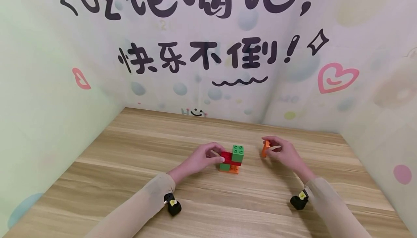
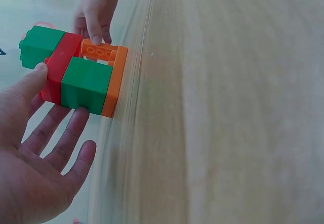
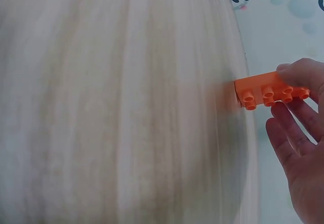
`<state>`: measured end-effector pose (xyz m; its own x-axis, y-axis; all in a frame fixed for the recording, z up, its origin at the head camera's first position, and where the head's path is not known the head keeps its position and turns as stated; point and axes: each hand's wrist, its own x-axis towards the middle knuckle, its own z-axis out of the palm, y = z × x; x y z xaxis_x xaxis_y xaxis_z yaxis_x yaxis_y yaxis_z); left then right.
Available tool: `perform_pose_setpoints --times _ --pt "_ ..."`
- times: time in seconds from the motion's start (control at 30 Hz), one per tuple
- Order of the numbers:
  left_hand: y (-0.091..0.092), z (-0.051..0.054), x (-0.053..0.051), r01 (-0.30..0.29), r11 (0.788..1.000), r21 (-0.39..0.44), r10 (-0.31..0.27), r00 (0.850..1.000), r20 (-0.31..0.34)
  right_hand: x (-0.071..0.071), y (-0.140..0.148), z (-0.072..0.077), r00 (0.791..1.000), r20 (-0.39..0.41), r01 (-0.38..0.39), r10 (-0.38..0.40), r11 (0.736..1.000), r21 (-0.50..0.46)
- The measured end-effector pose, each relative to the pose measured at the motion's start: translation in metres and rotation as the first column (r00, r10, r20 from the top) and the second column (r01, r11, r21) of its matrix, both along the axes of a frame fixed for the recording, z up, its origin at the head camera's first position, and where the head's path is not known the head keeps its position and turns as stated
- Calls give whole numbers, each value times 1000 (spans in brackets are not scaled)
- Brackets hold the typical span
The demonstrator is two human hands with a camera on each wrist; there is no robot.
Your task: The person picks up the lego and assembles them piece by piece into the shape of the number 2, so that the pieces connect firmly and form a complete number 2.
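Observation:
My left hand (image 1: pixel 203 156) holds a small stack of toy building bricks by its red brick (image 2: pixel 62 67), with the thumb on the near side in the head view. An orange plate (image 2: pixel 115 82) forms the stack's base. Between base and red brick is a green brick (image 2: pixel 86 82); a second green brick (image 1: pixel 238 153) sits on top at the right end. To the right, my right hand (image 1: pixel 285 153) pinches a separate orange brick (image 3: pixel 263 88) between thumb and fingers. That brick is upright, its studs showing in the right wrist view; I cannot tell whether its lower end touches the table.
Both hands work over a wood-grain table (image 1: pixel 208 201). A printed cloth wall (image 1: pixel 195 96) rises along its back edge, with pale walls at left and right. Each wrist carries a small black camera, the left one (image 1: pixel 173 205) close above the tabletop.

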<state>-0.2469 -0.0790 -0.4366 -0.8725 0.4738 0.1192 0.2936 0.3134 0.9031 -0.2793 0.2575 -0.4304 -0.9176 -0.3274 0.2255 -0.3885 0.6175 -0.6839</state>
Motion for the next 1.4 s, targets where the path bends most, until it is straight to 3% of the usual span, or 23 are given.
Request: perform_pose_setpoints --times 0.33,0.6,1.03,1.27,1.4 --pt "1 0 0 -2 1000 3 2 1000 13 -8 5 -13 1000 -1 -24 24 996 85" --pt "0 -1 0 0 1000 3 0 1000 4 -7 5 -13 1000 -1 -23 23 993 114" --pt "0 -1 0 -1 1000 9 2 1000 -3 -6 8 -8 1000 -16 -8 10 994 106" --pt "0 -1 0 -1 1000 8 1 1000 0 -4 8 3 999 -10 -35 35 999 35" --pt "0 -1 1 -2 1000 6 2 1000 5 -2 6 9 1000 -20 -19 20 999 48"
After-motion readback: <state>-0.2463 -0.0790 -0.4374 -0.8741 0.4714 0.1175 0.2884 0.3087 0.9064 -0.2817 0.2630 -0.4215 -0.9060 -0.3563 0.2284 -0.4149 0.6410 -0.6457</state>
